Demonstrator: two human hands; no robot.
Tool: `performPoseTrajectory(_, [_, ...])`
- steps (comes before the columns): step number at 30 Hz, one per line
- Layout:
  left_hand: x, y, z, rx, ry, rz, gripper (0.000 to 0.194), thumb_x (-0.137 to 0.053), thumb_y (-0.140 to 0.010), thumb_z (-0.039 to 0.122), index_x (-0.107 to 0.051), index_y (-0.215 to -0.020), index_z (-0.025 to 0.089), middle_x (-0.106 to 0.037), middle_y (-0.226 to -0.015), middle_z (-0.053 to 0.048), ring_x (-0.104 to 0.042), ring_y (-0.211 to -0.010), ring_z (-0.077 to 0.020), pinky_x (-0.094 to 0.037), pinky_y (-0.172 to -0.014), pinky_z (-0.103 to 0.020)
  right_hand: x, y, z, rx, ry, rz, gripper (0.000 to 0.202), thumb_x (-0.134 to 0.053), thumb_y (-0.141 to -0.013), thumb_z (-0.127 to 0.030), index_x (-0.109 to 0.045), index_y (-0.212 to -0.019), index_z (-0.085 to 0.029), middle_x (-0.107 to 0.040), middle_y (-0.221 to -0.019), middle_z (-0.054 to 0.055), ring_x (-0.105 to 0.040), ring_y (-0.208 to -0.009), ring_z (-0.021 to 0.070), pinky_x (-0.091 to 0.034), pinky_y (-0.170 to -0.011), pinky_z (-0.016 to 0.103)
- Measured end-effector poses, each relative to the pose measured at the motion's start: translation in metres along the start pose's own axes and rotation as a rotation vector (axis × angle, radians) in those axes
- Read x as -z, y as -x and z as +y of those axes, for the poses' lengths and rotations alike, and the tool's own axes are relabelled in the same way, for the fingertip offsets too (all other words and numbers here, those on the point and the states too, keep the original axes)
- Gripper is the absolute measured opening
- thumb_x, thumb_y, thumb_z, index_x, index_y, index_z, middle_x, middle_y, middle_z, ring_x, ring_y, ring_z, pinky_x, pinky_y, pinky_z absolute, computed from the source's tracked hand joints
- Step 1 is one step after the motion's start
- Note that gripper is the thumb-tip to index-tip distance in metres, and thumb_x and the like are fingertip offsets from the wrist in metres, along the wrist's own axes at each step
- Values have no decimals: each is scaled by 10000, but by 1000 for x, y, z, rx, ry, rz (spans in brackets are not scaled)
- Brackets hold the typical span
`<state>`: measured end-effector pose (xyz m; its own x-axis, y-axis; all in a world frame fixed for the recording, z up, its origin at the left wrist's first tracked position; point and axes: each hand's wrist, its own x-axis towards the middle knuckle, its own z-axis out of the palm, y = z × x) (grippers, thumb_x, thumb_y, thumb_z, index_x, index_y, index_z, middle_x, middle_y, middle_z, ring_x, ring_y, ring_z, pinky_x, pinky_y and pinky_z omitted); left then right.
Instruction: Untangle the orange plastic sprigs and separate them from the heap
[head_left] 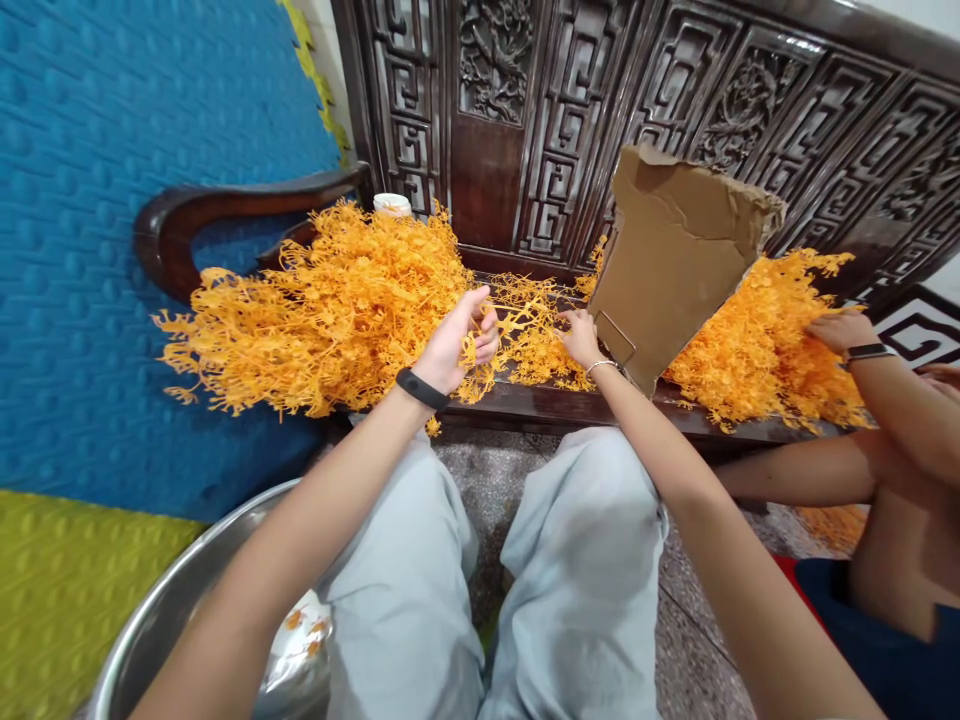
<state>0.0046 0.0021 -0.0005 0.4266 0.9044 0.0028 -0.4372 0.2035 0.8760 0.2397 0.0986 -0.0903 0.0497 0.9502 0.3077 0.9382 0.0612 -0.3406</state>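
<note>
My left hand (pixel 463 342) is closed, its fingers curled around an orange plastic sprig (pixel 469 352) with thin branching stems. At the loose orange pieces (pixel 531 325) between my hands, my right hand (pixel 581 338) has its fingertips pinched on a sprig; the exact piece is partly hidden. A large heap of the same orange sprigs (pixel 352 310) lies left of my left hand. An upright piece of brown cardboard (pixel 667 260) stands just right of my right hand, with a thin metal wire loop (pixel 616 338) by its lower edge.
Everything lies on a dark carved wooden bench (pixel 487 190). Another person's hand (pixel 844 330) touches a second orange heap (pixel 765 345) beyond the cardboard. A metal basin (pixel 202 545) sits at lower left, a white round object (pixel 392 205) behind the left heap. Blue foam mats (pixel 150 120) line the left.
</note>
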Motion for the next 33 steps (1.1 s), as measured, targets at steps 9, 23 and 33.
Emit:
performPoseTrajectory(9, [-3, 2, -13, -187, -380, 183, 419, -524, -818, 389, -400, -486, 165, -355, -469, 42, -348, -396, -46, -262, -376, -200, 53, 41, -90, 349, -720, 297, 286, -462, -892, -392, -493, -704, -178, -496, -652, -21, -450, -607, 96, -383, -615, 240])
performPoseTrajectory(23, [0, -1, -5, -239, -116, 509, 402, -462, -868, 422, -417, -553, 176, -333, -454, 49, -320, -369, -51, -274, -378, -194, 84, 97, -133, 924, -431, 97, 311, -566, -818, -485, -516, -823, -178, -559, -815, 36, -521, -747, 152, -452, -701, 310])
performPoseTrajectory(33, [3, 0, -7, -306, -174, 447, 444, -523, -779, 576, -452, -585, 183, -408, -510, 37, -390, -422, -62, -326, -412, -203, 62, 98, -136, 730, -479, -123, 242, -542, -845, -415, -448, -890, -197, -528, -760, 1, -484, -635, 121, -425, -628, 256])
